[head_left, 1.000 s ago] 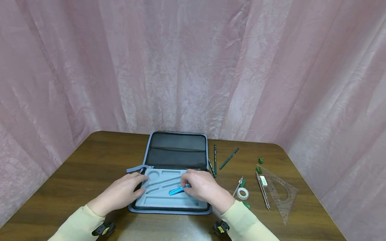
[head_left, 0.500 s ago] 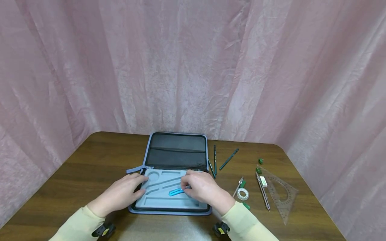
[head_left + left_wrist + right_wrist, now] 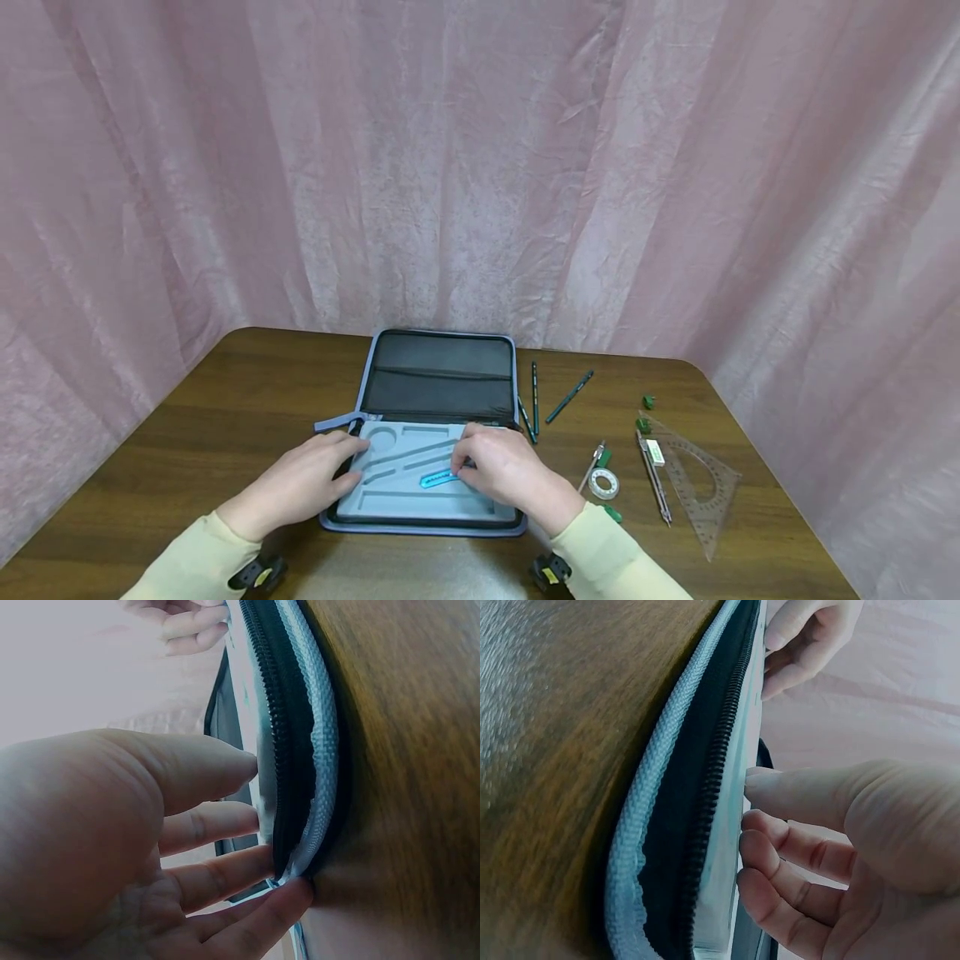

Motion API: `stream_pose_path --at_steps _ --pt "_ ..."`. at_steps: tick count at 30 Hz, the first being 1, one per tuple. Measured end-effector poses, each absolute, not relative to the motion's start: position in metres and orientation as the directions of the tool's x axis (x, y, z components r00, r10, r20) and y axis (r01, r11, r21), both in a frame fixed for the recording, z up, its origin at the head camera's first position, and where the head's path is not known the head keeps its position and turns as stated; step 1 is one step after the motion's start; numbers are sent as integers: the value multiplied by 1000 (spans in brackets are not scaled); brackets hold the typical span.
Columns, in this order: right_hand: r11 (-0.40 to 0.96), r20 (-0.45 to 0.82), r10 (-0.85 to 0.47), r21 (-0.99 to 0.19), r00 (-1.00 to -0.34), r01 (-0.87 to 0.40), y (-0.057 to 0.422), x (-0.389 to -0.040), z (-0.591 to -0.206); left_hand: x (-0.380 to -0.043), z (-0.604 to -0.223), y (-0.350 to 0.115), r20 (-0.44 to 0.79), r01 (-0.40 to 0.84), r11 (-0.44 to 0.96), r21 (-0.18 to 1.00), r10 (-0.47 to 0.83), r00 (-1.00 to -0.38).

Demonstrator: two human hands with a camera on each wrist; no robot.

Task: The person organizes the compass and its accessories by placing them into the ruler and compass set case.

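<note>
A zip-up case (image 3: 327,522) lies unzipped, its dark lid (image 3: 442,375) folded back. Its lower half holds a pale blue moulded tray (image 3: 408,504) with a round recess and several long slots. A small bright-blue flat strip (image 3: 438,478) with a row of pale marks lies at the tray's middle. My right hand (image 3: 504,467) pinches the strip's right end, fingers bent down at the tray, palm hiding the tray's right part. My left hand (image 3: 303,483) rests at the case's left side, fingers spread at the edge and thumb over the tray, near the zip (image 3: 274,712).
Several dark pencils (image 3: 570,396) lie right of the lid. Farther right are a compass (image 3: 655,479), a clear set square (image 3: 720,492), a white ring-shaped piece (image 3: 603,483), a white eraser (image 3: 656,452) and small green pieces (image 3: 648,402). A pink curtain (image 3: 480,167) hangs behind the table.
The blue strip has turned slightly and settled flatter on the tray under my right fingers, which shifted very little. My left hand has stayed where it was.
</note>
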State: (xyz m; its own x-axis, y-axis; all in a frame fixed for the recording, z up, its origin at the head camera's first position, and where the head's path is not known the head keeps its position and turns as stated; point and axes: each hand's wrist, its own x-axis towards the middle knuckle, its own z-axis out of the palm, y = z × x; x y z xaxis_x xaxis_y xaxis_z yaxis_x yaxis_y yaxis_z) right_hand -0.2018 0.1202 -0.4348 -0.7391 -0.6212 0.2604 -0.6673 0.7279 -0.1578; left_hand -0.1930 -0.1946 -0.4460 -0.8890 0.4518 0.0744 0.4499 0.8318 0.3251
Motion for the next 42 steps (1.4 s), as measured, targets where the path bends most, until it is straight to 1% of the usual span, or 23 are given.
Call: stream_pose_path --at_steps 4,12,16,20,23,29,34,42 --pt "719 260 -629 -163 -733 -675 122 -202 -434 -194 -445 -193 78 460 828 321 461 -884" --pt "671 263 -670 -183 -694 -718 126 -203 -437 -190 -446 -192 92 477 821 315 474 -876" --pt "668 243 -671 -214 -701 -713 127 -206 -438 -189 -447 -194 102 481 820 309 474 -875" --pt "681 219 -649 -259 -728 -685 130 -212 -436 -188 -446 -198 98 474 827 303 468 -878" --pt "706 228 -614 -270 -756 -655 136 -216 -432 -189 -446 -198 101 470 831 299 462 -881" --pt "804 256 -489 -239 -834 -545 150 -221 -426 -191 -452 -194 104 476 819 321 469 -877" --pt "854 277 -415 -209 -867 -476 158 -226 -425 -189 -454 -194 79 447 832 329 447 -891" --pt "925 255 -281 -184 -925 -332 174 -241 -427 -193 -447 -193 99 482 821 305 476 -874"
